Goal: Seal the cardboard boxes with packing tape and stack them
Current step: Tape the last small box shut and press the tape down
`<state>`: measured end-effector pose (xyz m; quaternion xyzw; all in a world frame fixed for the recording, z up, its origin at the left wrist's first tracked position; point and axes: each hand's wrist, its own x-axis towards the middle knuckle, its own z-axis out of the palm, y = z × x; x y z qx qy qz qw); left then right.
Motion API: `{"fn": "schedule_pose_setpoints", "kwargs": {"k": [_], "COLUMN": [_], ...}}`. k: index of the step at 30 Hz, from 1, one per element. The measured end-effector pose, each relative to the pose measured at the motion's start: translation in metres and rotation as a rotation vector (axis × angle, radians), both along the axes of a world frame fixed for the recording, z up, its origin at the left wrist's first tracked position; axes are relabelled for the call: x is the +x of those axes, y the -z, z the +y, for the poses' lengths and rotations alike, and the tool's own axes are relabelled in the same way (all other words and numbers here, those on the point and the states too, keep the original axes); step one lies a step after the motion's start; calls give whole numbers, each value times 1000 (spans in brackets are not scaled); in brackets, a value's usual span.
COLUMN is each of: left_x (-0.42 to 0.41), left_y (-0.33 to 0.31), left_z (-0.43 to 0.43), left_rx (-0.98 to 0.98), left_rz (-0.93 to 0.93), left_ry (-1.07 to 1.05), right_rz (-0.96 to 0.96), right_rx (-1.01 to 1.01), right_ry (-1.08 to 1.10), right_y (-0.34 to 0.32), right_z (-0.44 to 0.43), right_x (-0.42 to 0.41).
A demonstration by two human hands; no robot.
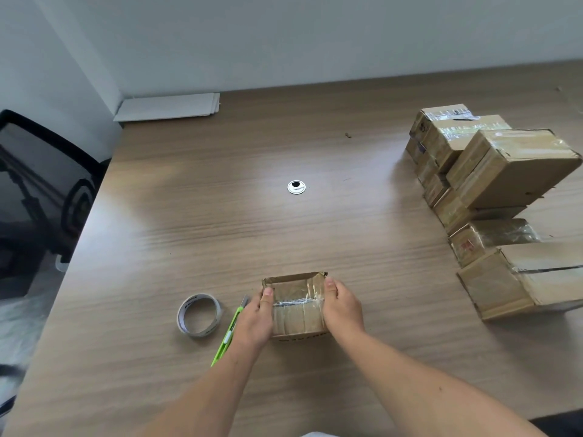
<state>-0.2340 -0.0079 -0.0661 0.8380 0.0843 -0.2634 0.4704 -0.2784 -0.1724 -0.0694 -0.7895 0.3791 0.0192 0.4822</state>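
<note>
A small cardboard box sits on the wooden table near its front edge, with clear tape across its top seam. My left hand presses its left side and my right hand presses its right side, both thumbs on top. A roll of clear packing tape lies flat to the left of the box. Between the roll and my left hand lies a green utility knife, partly under my wrist. Several taped boxes are stacked at the right of the table.
A round silver cable grommet is set in the middle of the table. Flat white sheets lie at the far left corner by the wall. A black mesh office chair stands off the table's left edge.
</note>
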Motion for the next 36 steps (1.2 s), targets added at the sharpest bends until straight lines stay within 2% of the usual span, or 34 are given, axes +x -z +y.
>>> {"fn": "schedule_pose_setpoints", "kwargs": {"k": [2,4,7,11,19,25,28,36], "left_x": [0,1,2,-3,1,-7,-19,-84], "left_y": [1,9,29,9,7,-9,-18,-31], "left_z": [2,5,9,3,11,6,1,-37], "left_rx": [-84,-195,-334,-462,-444,-453,-479,-500], "left_rz": [47,118,211,258,249,211,191,162], "left_ry": [-58,-125,-194,-241,-244,-300,-327,-439], "right_rz": [-22,-7,-10,3,14,-61,-76,-66], "right_rx": [200,337,451,539,640,657,653,624], "right_ry": [171,232,252,291,325,308,275,95], "right_y": [-1,-1,0,4,19,13,-12,-22], "right_z": [3,6,10,11,7,-5,-9,-54], "right_x": [0,-2,-6,-10,-10,-13,-22,-73]}}
